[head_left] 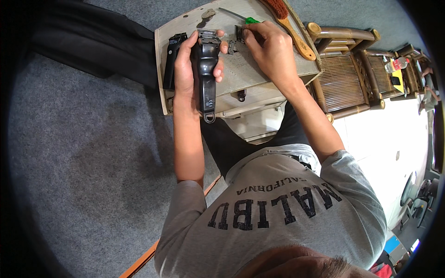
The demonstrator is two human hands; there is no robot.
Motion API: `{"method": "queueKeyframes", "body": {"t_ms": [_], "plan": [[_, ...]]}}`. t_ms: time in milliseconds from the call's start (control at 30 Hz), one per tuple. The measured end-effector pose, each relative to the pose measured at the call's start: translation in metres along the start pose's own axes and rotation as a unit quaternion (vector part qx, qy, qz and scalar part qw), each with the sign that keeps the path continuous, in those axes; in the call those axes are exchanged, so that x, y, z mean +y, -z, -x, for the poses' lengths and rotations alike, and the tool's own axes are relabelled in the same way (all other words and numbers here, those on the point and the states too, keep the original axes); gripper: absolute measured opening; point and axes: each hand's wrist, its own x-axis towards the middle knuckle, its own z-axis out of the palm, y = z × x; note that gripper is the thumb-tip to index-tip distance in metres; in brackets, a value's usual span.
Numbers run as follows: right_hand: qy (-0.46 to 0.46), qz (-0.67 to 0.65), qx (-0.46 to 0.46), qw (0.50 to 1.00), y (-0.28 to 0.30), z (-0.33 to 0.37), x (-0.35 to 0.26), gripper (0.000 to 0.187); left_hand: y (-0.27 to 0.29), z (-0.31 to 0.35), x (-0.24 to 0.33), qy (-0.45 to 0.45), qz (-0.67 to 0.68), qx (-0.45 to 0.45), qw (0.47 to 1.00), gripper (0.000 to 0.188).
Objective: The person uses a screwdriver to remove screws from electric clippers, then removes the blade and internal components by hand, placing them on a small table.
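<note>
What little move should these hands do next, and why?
Maybe the right hand should bring the small dark piece closer to the black clipper, since it seems to be pinching that piece while the left hand holds the clipper nearby.

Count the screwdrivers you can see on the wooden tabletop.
1: a green-handled screwdriver near the far edge of the wooden tabletop, its handle partly behind the right hand. Others may be hidden.
</note>
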Motion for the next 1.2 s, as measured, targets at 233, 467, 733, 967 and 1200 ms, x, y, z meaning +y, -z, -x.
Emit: {"method": "queueKeyframes", "body": {"t_ms": [233,467,733,967,1200], "plan": [[0.012,0.0,-0.028,1.0,-0.002,0.0,0.0,0.017,0.022,-0.001,0.003,0.069,0.144,-0.186,0.969,0.063],[-0.007,0.024,-0.058,0.998,-0.005,0.002,0.003,0.013,0.01,0.01,0.001,0.08,0.158,-0.177,0.968,0.065],[0.026,0.065,-0.075,0.995,-0.009,0.003,0.005,0.015,0.009,0.013,-0.006,0.07,0.08,-0.108,0.988,0.06],[0.054,0.091,-0.081,0.991,-0.009,0.005,0.009,0.015,0.015,0.016,-0.009,0.069,0.121,-0.103,0.985,0.06],[0.016,0.089,-0.107,0.99,-0.007,0.004,0.0,0.021,0.022,0.017,-0.008,0.055,0.17,-0.105,0.978,0.059]]}}
